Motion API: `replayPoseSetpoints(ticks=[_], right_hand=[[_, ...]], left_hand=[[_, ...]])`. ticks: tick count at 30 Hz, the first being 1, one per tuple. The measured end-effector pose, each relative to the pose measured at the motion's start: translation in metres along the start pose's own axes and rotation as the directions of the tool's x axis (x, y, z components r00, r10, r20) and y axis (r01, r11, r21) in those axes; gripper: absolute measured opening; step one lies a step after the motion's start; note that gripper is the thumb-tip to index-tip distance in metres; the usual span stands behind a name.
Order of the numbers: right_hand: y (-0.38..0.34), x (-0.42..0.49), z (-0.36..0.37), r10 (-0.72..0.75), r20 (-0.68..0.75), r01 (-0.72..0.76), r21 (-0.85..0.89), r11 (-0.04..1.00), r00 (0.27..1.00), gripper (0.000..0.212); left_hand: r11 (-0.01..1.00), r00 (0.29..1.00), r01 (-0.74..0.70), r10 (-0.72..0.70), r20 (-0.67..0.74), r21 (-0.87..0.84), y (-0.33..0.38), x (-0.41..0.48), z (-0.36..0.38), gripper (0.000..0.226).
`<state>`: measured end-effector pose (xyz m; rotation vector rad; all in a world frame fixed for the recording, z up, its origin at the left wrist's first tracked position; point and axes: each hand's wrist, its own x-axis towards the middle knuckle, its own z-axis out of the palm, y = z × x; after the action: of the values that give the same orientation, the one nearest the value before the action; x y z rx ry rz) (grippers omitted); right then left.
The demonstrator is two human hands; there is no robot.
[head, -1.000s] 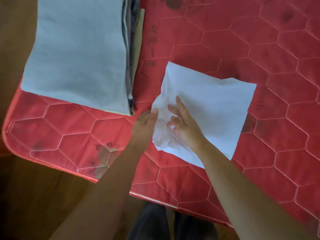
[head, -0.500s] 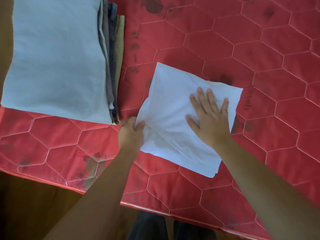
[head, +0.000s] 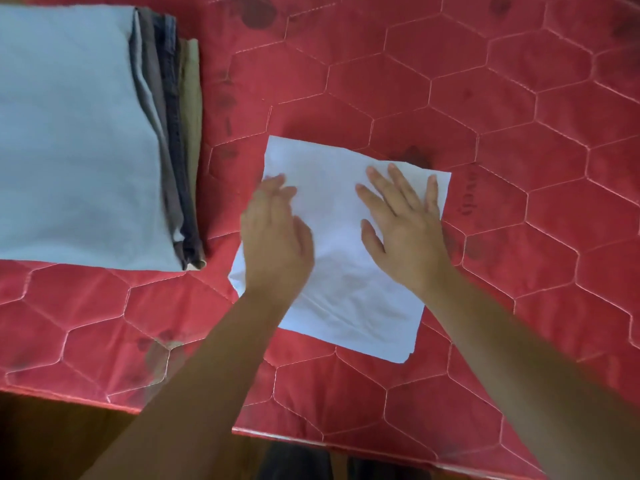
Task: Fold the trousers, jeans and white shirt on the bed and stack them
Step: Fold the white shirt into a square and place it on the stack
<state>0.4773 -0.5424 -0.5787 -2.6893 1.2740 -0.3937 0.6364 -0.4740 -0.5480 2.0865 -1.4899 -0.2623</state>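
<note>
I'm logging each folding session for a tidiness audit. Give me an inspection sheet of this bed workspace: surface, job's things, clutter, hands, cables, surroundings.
Surface: red quilted mattress, hexagon stitching, several dark stains.
Job's things: white shirt folded into a flat square, lying apart from the stack of folded garments on the left; the stack has a pale grey-blue piece on top, with brown, dark denim and beige edges showing.
Clutter: nothing seen.
Hands: left hand rests flat on the shirt's left edge; right hand presses flat on it, fingers spread.
Cables: nothing seen.
Surroundings: dim brown floor; the person's dark-clad legs at the bed's edge.
</note>
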Motion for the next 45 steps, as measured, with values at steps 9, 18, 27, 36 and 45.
replayPoseSetpoints(ticks=[9,18,27,36,45], right_hand=[[0.006,0.004,0.038,0.034,0.186,-0.012,-0.120,0.993,0.982,0.050],[0.027,-0.014,0.022,0.361,0.158,-0.343,-0.128,0.931,0.919,0.060],[-0.033,-0.045,-0.016,0.405,-0.019,-0.405,0.033,0.914,0.914,0.046],[-0.078,-0.081,0.047,0.445,0.198,-0.440,-0.069,0.895,0.873,0.057],[-0.056,-0.113,0.002,0.677,0.188,-0.702,0.161,0.694,0.712,0.055]], left_hand=[[0.890,0.904,-0.179,-0.020,0.427,0.419,-0.054,0.034,0.060,0.059],[0.923,0.925,-0.143,-0.004,0.380,0.357,-0.054,0.034,0.058,0.067],[0.922,0.901,-0.352,0.286,0.327,0.162,-0.032,-0.017,0.015,0.044],[0.896,0.835,-0.366,0.197,0.514,0.251,-0.066,-0.047,0.033,0.053],[0.970,0.920,-0.007,-0.089,0.382,0.242,-0.084,-0.048,-0.009,0.058]])
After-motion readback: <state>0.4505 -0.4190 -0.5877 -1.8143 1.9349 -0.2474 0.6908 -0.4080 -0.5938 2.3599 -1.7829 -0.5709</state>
